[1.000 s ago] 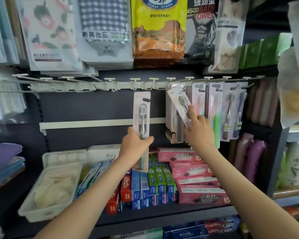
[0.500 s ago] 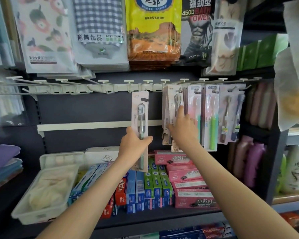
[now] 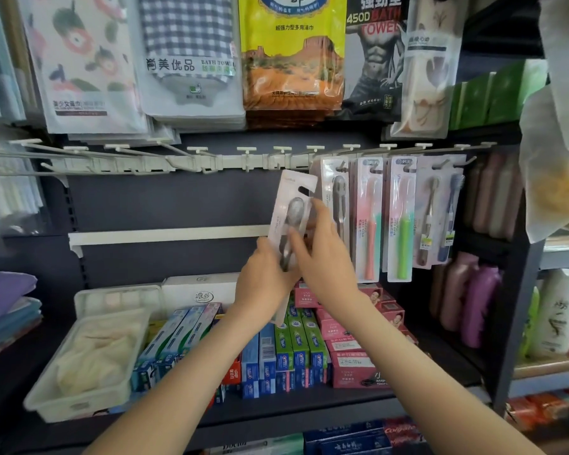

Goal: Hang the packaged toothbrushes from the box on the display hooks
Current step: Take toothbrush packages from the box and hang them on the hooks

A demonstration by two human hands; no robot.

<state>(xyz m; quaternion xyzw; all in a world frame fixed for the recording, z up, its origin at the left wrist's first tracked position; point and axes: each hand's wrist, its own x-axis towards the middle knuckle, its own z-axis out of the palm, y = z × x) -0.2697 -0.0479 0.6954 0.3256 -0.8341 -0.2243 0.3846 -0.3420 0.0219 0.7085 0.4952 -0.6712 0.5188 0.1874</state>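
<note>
The left hand [image 3: 263, 274] is gripping the lower end of the pale pink carded grey-toothbrush pack [image 3: 289, 208], the right hand [image 3: 322, 257] pinching its middle. It is leaning rightward, hang slot [image 3: 304, 191] uppermost, just below the white display hooks [image 3: 248, 159] at the middle of the rail [image 3: 145, 164].

We read 超强力型多用湿巾 on the yellow pack [image 3: 293, 60]. Just left of it, the checked towel pack [image 3: 188, 60] carries 尚美优品 and BATH TOWEL. Just right of it, the black pack [image 3: 372, 60] shows 450D and TOWE, with the rest covered. Well below and left, a white box [image 3: 201, 292] bears 浪莎. Far below and right, a red box [image 3: 401, 430] reads Colgate. Print on the held toothbrush pack [image 3: 289, 218] is too blurred for us to read.
</note>
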